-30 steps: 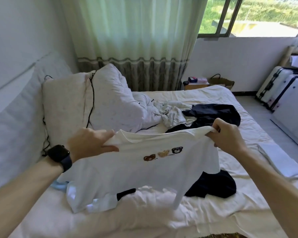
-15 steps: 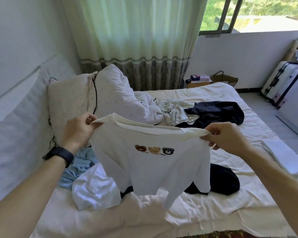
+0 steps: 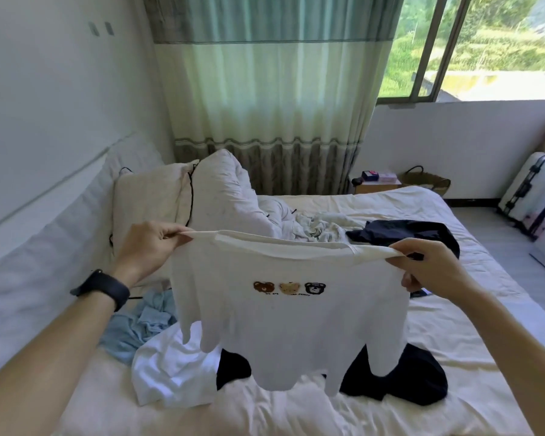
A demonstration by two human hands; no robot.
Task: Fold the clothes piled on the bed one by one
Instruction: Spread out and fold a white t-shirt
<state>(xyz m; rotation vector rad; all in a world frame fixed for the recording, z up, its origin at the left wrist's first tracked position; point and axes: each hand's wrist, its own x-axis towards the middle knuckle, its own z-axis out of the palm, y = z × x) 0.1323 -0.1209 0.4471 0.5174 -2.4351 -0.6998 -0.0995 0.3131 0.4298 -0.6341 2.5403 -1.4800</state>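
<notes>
A white T-shirt [image 3: 283, 328] with three small bear faces on its chest hangs in the air over the bed [image 3: 472, 382]. My left hand [image 3: 148, 243] pinches its left shoulder and my right hand [image 3: 434, 269] pinches its right shoulder, stretching the top edge level. Its hem dangles above a dark garment [image 3: 412, 376] and a white garment [image 3: 170, 369] lying on the sheet. A light blue garment [image 3: 136, 328] lies to the left, below my left wrist.
Two pillows [image 3: 177, 196] lean at the head of the bed, with crumpled pale cloth [image 3: 321, 228] and another dark garment [image 3: 400, 231] behind the shirt. A bedside table [image 3: 378, 180], a basket [image 3: 428, 180] and suitcases [image 3: 532, 196] stand along the far wall and right side.
Both hands have lifted the T-shirt higher off the bed and pulled its shoulders apart. The shirt now hangs free, uncovering the blue, white and dark garments beneath.
</notes>
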